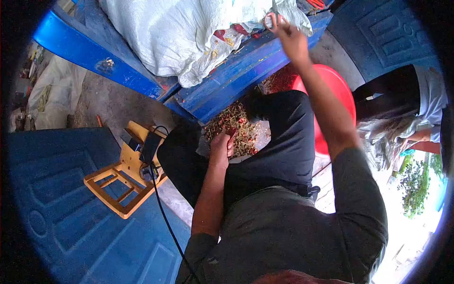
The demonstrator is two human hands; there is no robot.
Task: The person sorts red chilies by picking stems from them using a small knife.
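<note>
My left hand (221, 147) is closed around a small dark red item (231, 133) above the pile of stems and red bits (236, 124) between my knees. Raised at the top, my right hand (291, 41) grips a pair of scissors with pinkish-red handles (274, 21), beside the white woven sack (161, 38). The sack lies on the blue wooden platform (246, 75), and dark red pieces (240, 29) show at its open edge. Below my right forearm is a large red basin (326, 104), partly hidden by the arm.
A wooden chair (124, 189) with a black cable (163, 208) stands at the left by a blue panelled door (56, 175). Another person's dark-clothed leg (388, 97) and forearm (422, 136) are at the right. Clear plastic sheeting (54, 90) hangs at the upper left.
</note>
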